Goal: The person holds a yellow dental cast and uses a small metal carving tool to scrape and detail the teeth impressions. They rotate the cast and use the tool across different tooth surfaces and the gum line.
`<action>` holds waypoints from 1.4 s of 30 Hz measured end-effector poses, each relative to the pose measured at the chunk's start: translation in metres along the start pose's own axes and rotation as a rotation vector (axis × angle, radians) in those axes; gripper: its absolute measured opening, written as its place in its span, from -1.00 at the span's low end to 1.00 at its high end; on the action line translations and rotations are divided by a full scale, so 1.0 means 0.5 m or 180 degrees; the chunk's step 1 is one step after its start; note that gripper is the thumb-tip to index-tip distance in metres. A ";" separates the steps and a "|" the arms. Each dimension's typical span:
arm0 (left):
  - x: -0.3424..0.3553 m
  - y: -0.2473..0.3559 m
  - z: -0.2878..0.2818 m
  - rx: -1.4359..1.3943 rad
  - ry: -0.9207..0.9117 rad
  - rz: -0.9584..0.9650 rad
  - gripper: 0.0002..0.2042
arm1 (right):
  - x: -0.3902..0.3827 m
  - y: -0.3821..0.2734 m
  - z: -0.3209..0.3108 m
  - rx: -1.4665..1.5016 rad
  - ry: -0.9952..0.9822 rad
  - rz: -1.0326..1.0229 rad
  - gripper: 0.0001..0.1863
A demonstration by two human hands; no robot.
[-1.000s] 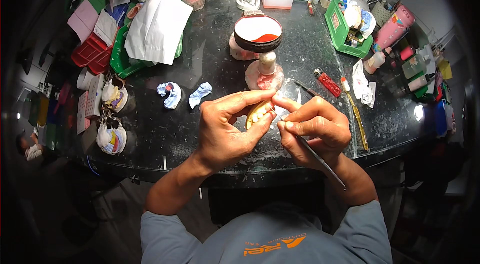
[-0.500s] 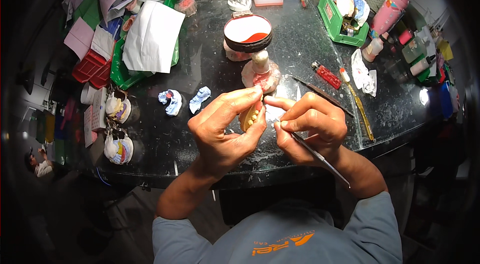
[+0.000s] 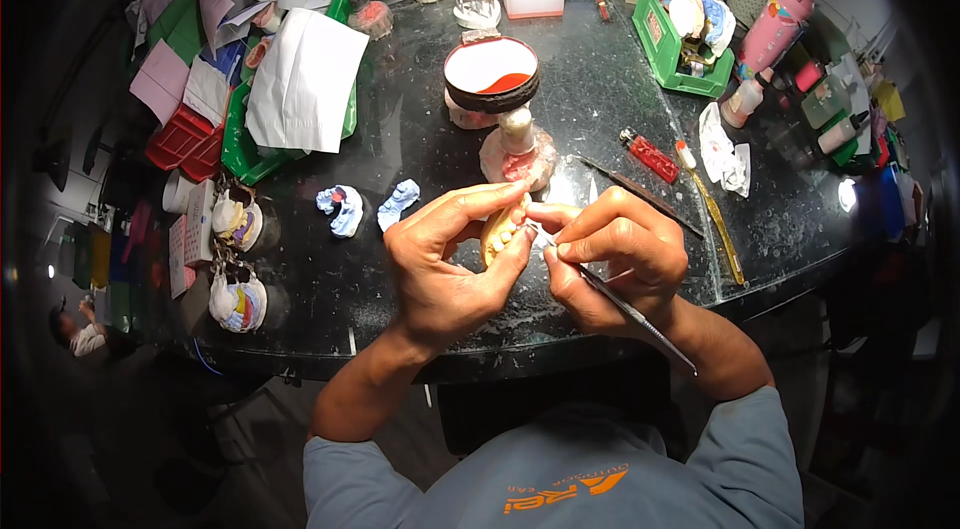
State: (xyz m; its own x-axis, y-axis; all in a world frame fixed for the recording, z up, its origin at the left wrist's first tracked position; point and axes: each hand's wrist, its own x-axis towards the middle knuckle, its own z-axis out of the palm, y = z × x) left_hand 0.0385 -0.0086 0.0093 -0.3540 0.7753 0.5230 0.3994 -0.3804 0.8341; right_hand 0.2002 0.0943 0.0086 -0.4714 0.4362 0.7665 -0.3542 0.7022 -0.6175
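Note:
Between the thumb and fingers of my left hand (image 3: 440, 254) is a yellowish dental model (image 3: 496, 235) with a row of teeth along it. My right hand (image 3: 625, 254) grips a slim metal dental carver (image 3: 640, 319) like a pen. The carver's handle slants down towards my right wrist, and its working tip is near the model's teeth, partly hidden by my fingers. My right index finger reaches to the model's edge. Just beyond my hands stands a spirit burner (image 3: 517, 134) with a pinkish crusted base. Behind it is a round dark-rimmed pan (image 3: 492, 69) with red wax inside.
Pale blue impression pieces (image 3: 340, 211) lie left of my hands. Farther left stand plaster models on articulators (image 3: 238, 304). At right lie a dark-handled tool (image 3: 640, 194), a red lighter (image 3: 650, 157), a yellow toothbrush (image 3: 718, 219) and crumpled tissue (image 3: 724, 154). Green bins (image 3: 690, 84) stand farther back.
My right fingers and the carver have shifted slightly left and down against the model. The model has turned a little in my left hand. The whole view has drifted slightly.

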 end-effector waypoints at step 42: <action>0.008 0.026 -0.014 -0.1616 -0.0503 -0.0929 -0.56 | 0.013 0.004 -0.019 0.0230 -0.0014 -0.0319 -0.76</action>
State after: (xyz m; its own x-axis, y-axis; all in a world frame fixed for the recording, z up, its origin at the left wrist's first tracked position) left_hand 0.0363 -0.0139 0.0235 -0.2426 0.9346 0.2602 -0.1625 -0.3036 0.9388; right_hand 0.2043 0.1037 0.0140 -0.4342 0.3633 0.8243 -0.4570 0.6997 -0.5491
